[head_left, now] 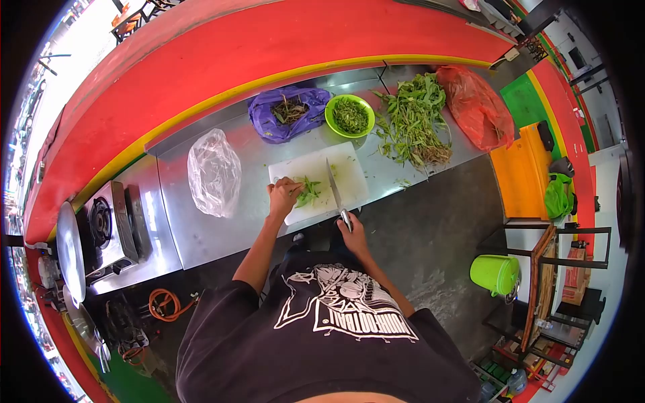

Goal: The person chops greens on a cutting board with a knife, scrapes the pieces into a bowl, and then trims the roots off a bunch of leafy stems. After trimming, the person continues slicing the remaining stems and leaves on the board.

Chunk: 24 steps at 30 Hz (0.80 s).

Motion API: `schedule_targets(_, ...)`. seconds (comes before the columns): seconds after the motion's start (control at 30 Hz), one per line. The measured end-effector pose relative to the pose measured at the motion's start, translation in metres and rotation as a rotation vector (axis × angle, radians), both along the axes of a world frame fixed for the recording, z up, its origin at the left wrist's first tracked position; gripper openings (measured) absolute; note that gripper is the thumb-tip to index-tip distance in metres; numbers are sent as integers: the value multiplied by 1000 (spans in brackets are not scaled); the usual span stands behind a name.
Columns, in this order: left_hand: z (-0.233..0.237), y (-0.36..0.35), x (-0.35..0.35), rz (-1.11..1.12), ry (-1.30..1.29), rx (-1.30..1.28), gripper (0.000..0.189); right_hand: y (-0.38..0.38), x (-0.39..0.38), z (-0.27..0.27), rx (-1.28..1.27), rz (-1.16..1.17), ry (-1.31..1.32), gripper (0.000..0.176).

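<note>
A white cutting board (349, 191) lies on the steel counter (201, 228). My left hand (283, 195) presses down a small bunch of green leafy stems (310, 191) on the board. My right hand (352, 232) grips the handle of a long knife (334, 186), whose blade lies across the board just right of the bunch. A green bowl (350, 115) of chopped greens stands behind the board.
A heap of uncut leafy greens (413, 121) lies right of the bowl, with a red plastic bag (475, 107) beyond it. A purple bag (287, 113) with scraps and a clear plastic bag (213, 172) sit to the left. A gas stove (107, 225) stands far left. A green bucket (495, 273) is on the floor.
</note>
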<state>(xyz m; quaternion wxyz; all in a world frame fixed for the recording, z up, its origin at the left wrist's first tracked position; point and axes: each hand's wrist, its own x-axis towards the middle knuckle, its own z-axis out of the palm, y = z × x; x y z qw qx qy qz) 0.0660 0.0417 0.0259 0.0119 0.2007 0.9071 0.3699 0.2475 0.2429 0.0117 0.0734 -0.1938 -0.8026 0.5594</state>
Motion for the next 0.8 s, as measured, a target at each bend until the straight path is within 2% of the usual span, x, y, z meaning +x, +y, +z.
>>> schedule_targets(0.1,-5,-1,2,30,-79,22,18,2,-2,4,-16,5,-15,42)
schedule_targets(0.37,-6,8,18,142,-20,17,13,1,3,5,34,28,-44,45)
schedule_targets(0.53,-15,13,25,168,21,8,13,4,1,14,-28,32,-84,44)
schedule_targets(0.8,-23,22,39,163,275,-157,7,4,-3,5,18,18,-13,44)
